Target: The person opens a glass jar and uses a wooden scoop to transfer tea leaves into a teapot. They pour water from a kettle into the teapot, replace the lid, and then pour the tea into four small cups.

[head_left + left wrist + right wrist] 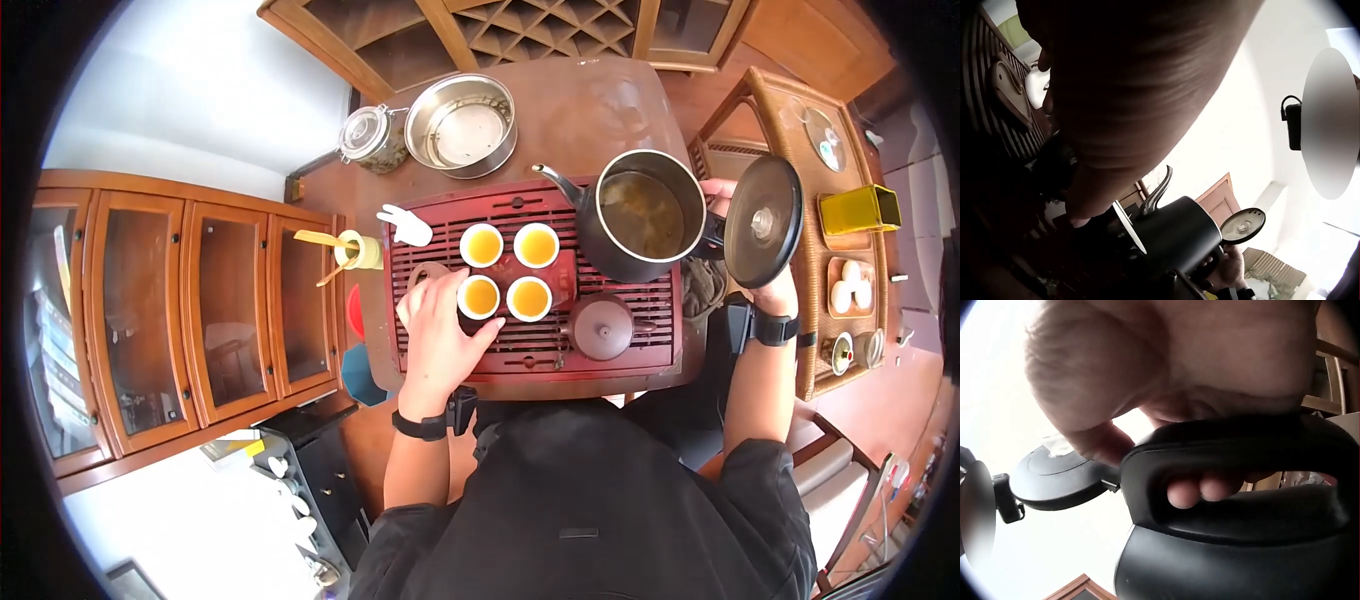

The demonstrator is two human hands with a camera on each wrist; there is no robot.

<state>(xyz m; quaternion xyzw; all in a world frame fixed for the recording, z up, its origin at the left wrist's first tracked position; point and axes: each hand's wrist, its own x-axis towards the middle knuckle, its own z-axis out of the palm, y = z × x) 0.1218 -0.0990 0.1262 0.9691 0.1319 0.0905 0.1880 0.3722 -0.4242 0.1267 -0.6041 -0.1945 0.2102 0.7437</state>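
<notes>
Several white cups of yellow tea stand on the slatted red tea tray. My left hand curves round the near-left teacup, index fingertip at its rim and thumb by its lower right side. My right hand grips the handle of a black kettle, its fingers curled through the loop. The kettle's hinged lid is flipped up, and brownish liquid shows inside. Its spout points left toward the cups. A brown clay teapot sits on the tray's near right.
A white hand-shaped figure stands at the tray's back left. Behind are a steel bowl and a glass clip-top jar. A cup of wooden tea tools is on the left. A wicker side table holds an oil-coloured box.
</notes>
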